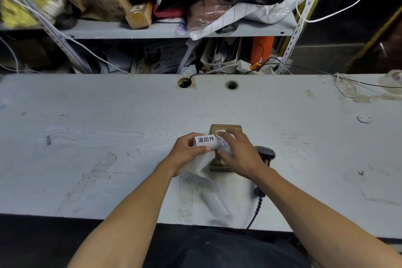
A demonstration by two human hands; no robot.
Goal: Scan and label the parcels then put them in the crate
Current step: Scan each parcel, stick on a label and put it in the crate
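Both hands meet over a small brown cardboard parcel lying on the pale worktop. The left hand has its grip closed on a white label printed with black characters, thumb pinching its lower edge, and a strip of pale backing paper hangs below it. The right hand pinches the label's other end, fingers curled over the parcel. A black handheld barcode scanner lies just beside the right wrist, its coiled cable running off the worktop's near edge.
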